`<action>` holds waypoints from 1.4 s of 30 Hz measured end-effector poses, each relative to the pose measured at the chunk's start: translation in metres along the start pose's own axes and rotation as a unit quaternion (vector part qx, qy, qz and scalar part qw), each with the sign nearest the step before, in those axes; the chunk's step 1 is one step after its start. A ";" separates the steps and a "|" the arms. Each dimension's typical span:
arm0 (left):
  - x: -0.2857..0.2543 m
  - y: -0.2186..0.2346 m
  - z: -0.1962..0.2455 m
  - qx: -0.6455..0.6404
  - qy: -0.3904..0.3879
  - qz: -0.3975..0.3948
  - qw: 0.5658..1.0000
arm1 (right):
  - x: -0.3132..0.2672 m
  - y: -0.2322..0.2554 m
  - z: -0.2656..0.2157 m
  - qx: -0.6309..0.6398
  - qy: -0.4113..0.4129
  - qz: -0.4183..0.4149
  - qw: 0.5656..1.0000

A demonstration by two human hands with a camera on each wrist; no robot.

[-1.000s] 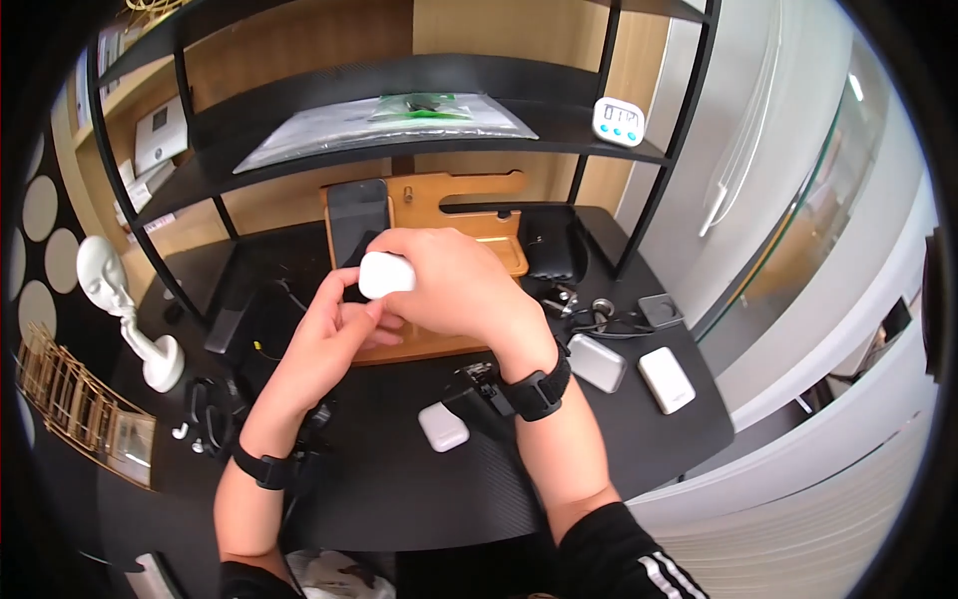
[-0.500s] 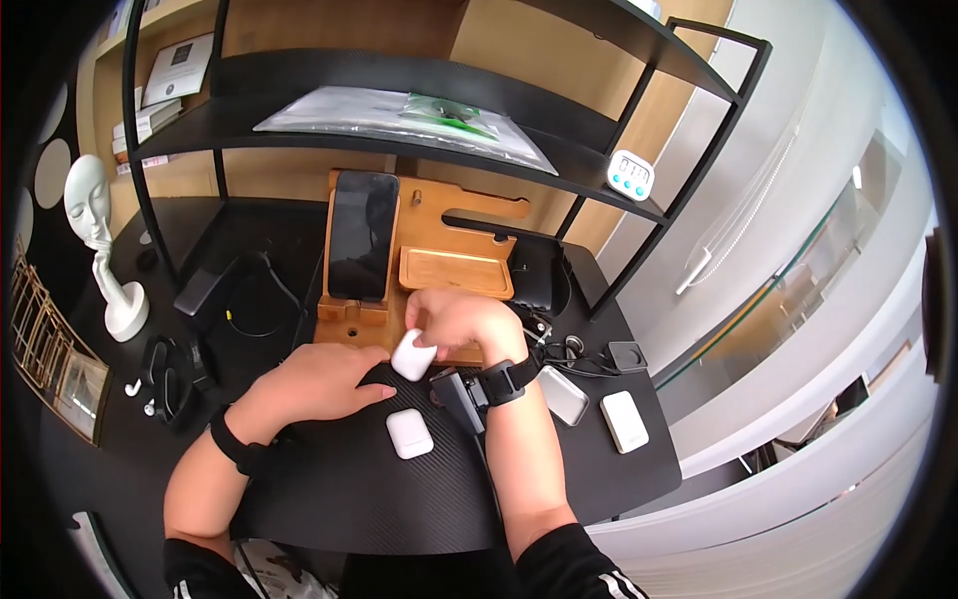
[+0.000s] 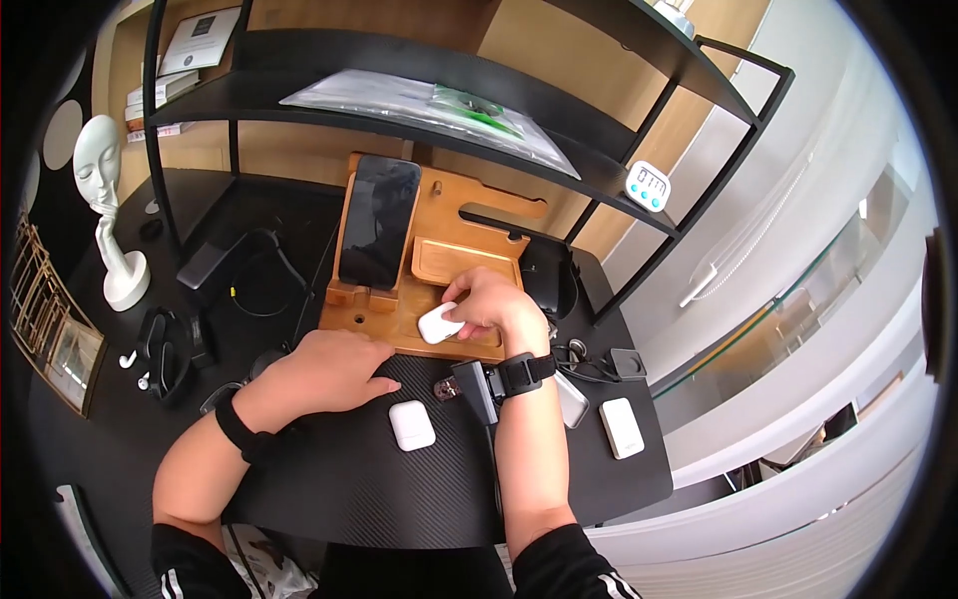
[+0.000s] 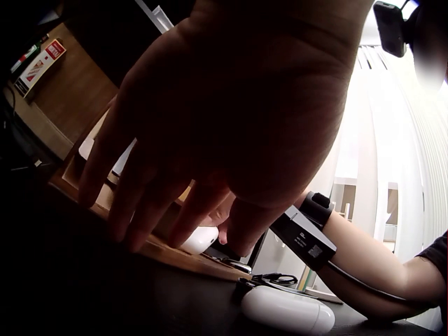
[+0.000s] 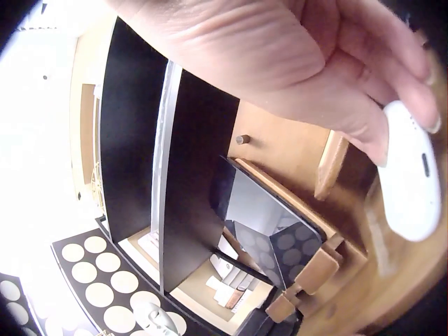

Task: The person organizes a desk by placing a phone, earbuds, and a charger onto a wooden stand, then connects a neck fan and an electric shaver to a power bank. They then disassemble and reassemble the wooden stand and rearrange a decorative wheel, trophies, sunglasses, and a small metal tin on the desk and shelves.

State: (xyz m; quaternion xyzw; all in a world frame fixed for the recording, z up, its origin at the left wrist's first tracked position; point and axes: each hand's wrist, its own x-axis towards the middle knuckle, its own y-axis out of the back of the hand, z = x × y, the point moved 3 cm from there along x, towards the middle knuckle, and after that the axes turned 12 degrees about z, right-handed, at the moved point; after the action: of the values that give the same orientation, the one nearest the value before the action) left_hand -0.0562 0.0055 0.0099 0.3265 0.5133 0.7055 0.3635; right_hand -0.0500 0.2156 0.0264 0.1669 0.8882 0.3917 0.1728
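Observation:
A white earbud case (image 3: pixel 439 322) is pinched between the thumb and fingers of my right hand (image 3: pixel 494 304). It is low over the base of a wooden desk stand (image 3: pixel 401 317), and in the right wrist view a small slot shows in the case's (image 5: pixel 409 175) edge. My left hand (image 3: pixel 324 371) lies palm down at the stand's front edge, fingers extended and holding nothing. Just in front of it on the black desk is a second white earbud case (image 3: pixel 411 426). A dark phone (image 3: pixel 379 222) leans upright on the stand's left side.
Right of my right forearm lie a white power bank (image 3: pixel 621 428), a pale rectangular box (image 3: pixel 571 401) and cables (image 3: pixel 589 367). Loose earbuds (image 3: pixel 143 380) and black straps (image 3: pixel 168 359) are at left, near a white face sculpture (image 3: pixel 125 280). A black shelf (image 3: pixel 399 120) overhangs the stand.
My hands, together around a white case a second ago, have parted. The right hand carried that case to the stand's base; the left hand moved down and left to the stand's front edge.

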 end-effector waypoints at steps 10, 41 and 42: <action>-0.002 -0.007 -0.004 -0.005 -0.047 0.067 0.997 | 0.004 -0.019 -0.008 -0.116 -0.008 -0.037 0.993; -0.009 0.007 0.004 0.035 -0.023 -0.003 0.999 | -0.084 0.039 -0.059 -0.138 0.165 0.152 0.965; -0.011 0.012 0.005 0.043 -0.013 -0.022 0.999 | -0.087 0.038 -0.060 -0.140 0.179 0.126 0.966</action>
State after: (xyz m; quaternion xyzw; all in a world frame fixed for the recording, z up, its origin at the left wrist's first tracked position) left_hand -0.0489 -0.0039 0.0219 0.3393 0.5453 0.6704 0.3716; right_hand 0.0070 0.1637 0.1086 0.1791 0.8125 0.5546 -0.0179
